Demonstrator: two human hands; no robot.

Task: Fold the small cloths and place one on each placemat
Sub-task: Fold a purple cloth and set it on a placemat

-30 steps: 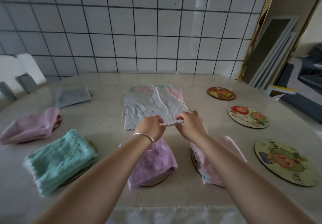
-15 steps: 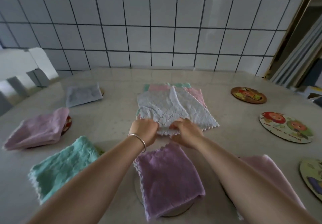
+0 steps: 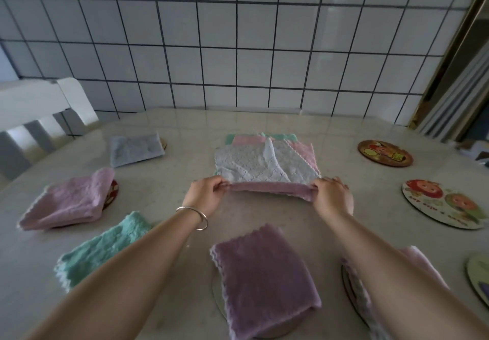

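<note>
A pile of loose small cloths (image 3: 264, 154) lies at the table's middle. My left hand (image 3: 207, 195) and my right hand (image 3: 332, 197) each pinch a near corner of one cloth (image 3: 270, 189), pink beneath and pale blue on top, stretched taut between them. Folded cloths rest on round placemats: grey (image 3: 135, 149), pink (image 3: 71, 202), teal (image 3: 105, 247), purple (image 3: 264, 279), and a pink one (image 3: 420, 263) under my right forearm. Two bare cartoon placemats (image 3: 385, 153) (image 3: 444, 203) lie at the right.
A third bare placemat (image 3: 477, 276) shows at the right edge. A white chair (image 3: 34, 112) stands at the table's far left. The tiled wall (image 3: 238, 48) runs behind the table, and leaning panels (image 3: 455, 96) fill the right corner.
My hands have spread apart from the cloth's middle to its two near corners, pulling its edge taut. The view has shifted closer and to the left.
</note>
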